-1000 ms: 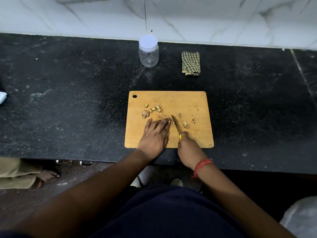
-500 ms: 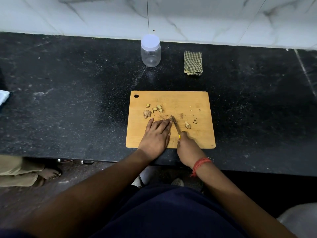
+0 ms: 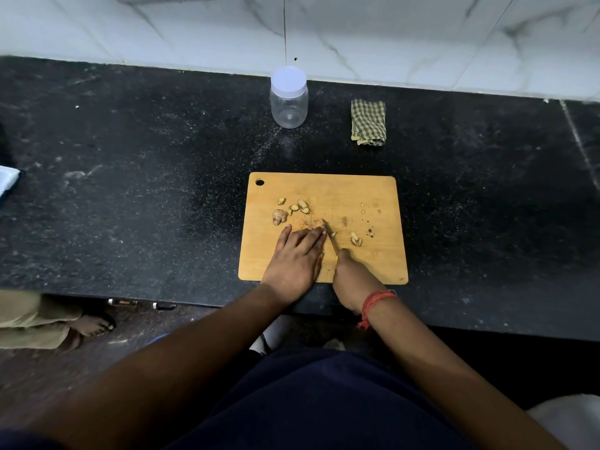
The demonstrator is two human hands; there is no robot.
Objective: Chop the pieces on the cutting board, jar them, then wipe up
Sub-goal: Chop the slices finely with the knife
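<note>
Chopping is midway: the right hand (image 3: 352, 274) grips the knife (image 3: 329, 235) beside the left hand (image 3: 297, 254), whose straight fingers press a hidden bit, several pieces (image 3: 292, 209) lie uncut on the cutting board (image 3: 373, 190), while the lidded jar (image 3: 289, 99) and cloth (image 3: 368, 121) sit untouched far on the worktop (image 3: 130, 157).

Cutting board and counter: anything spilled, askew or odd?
Nothing stands out. Small crumbs lie on the cutting board, right of the knife; the jar stands upright, lidded, beside the folded cloth.
</note>
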